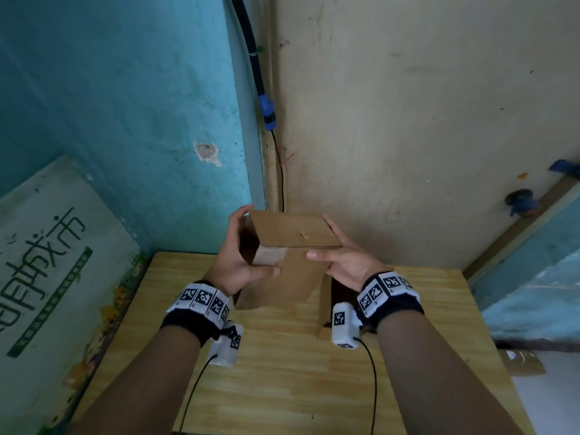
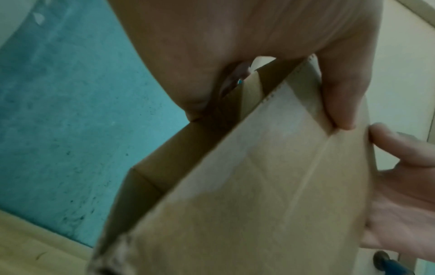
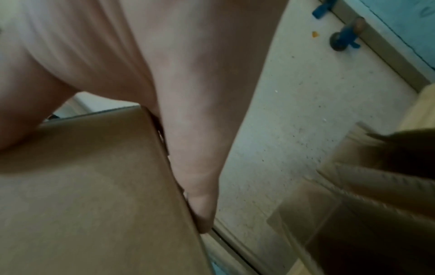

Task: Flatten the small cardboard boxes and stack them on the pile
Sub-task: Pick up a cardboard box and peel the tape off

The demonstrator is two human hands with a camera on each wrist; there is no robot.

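Head view: left hand (image 1: pixel 241 262) and right hand (image 1: pixel 345 262) both grip a box (image 1: pixel 292 233). It is held above the table (image 1: pixel 282 387).

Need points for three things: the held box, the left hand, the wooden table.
held box (image 1: pixel 292 230), head view, on its top panel.
left hand (image 1: pixel 233 262), head view, on the palm at the box's open left end.
wooden table (image 1: pixel 282 372), head view, on bare surface between the forearms.

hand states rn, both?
Left hand: grips the left end of the cardboard box, thumb underneath.
Right hand: holds the box's right end, fingers along its edge.
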